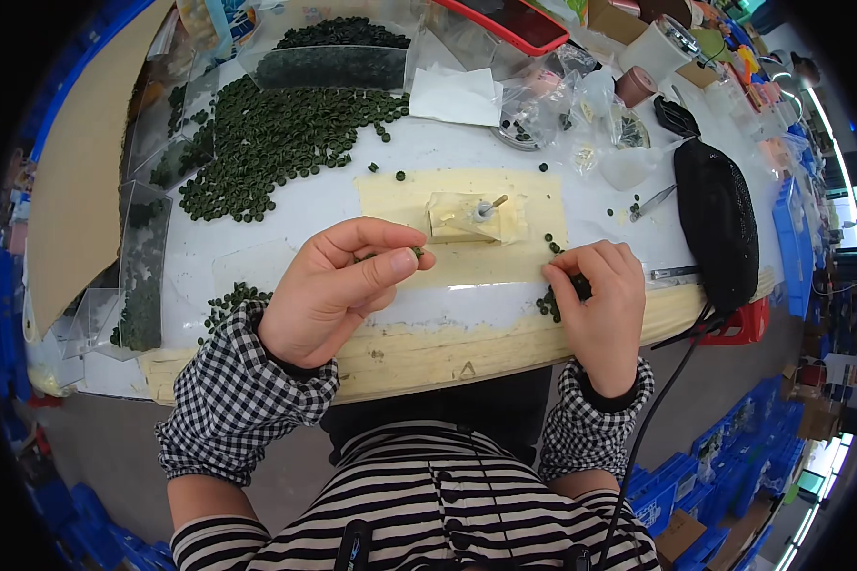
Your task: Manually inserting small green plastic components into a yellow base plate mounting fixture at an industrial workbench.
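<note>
My left hand is closed, with a small dark green round piece pinched between thumb and forefinger. To its right and farther back stands a small block wrapped in cream tape, a thin metal pin sticking up from its top. My right hand reaches down at the right, thumb and fingers curled together over a few loose green pieces on the table. What these fingers grip, if anything, is hidden among the dark pieces.
A large heap of green round pieces fills the back left, beside clear plastic trays. A smaller pile lies by my left wrist. At the back are a red-cased phone, white paper and plastic bags; tweezers and a black pouch lie right.
</note>
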The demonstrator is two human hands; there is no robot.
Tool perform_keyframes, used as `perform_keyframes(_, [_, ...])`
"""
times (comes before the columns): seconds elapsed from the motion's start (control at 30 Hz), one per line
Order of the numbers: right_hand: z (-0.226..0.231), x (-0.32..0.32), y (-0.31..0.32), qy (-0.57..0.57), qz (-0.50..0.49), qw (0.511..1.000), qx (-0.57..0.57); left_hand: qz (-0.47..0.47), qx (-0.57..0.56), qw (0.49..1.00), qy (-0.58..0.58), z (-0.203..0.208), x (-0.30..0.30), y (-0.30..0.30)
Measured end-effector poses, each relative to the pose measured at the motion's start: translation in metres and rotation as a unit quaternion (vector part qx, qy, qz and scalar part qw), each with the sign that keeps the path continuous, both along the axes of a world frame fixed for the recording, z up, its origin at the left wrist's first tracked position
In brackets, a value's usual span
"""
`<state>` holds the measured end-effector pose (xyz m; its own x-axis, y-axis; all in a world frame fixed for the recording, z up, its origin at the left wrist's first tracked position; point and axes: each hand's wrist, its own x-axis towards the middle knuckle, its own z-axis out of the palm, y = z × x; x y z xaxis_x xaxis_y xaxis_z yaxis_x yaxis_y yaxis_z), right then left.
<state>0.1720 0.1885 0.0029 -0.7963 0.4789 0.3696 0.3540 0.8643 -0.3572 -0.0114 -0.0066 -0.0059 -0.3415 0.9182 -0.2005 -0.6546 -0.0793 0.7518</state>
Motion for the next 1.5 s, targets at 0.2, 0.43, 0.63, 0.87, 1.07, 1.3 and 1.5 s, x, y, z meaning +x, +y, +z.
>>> perform_keyframes(0.2, [0.001, -0.004, -0.006, -0.01, 0.02, 1.0, -0.007, 0.01, 0.006, 1.0, 0.003, 0.0, 0.002, 0.001])
perform_keyframes(0.43, [0.009, -0.01, -0.029, 0.149, 0.001, 0.974, -0.173, 0.022, -0.034, 0.996, 0.085, 0.008, 0.007, 0.002])
perform_keyframes(0.63, [0.013, -0.027, -0.049, 0.229, 0.122, 0.927, -0.269, 0.05, -0.025, 0.986, 0.155, 0.011, 0.011, 0.004])
perform_keyframes(0.87, [0.002, -0.041, -0.063, 0.258, 0.122, 0.792, -0.539, 0.048, -0.037, 0.984, 0.17, 0.013, 0.012, 0.0])
perform_keyframes(1.07, [-0.004, -0.046, -0.063, 0.262, 0.156, 0.806, -0.507, 0.05, -0.046, 0.981, 0.182, 0.014, 0.013, 0.0])
perform_keyframes(1.3, [-0.008, -0.05, -0.072, 0.28, 0.157, 0.795, -0.515, 0.069, -0.031, 0.983, 0.169, 0.011, 0.013, -0.001])
perform_keyframes(1.5, [-0.013, -0.047, -0.072, 0.29, 0.172, 0.793, -0.508, 0.074, -0.014, 0.987, 0.142, 0.013, 0.012, 0.001])
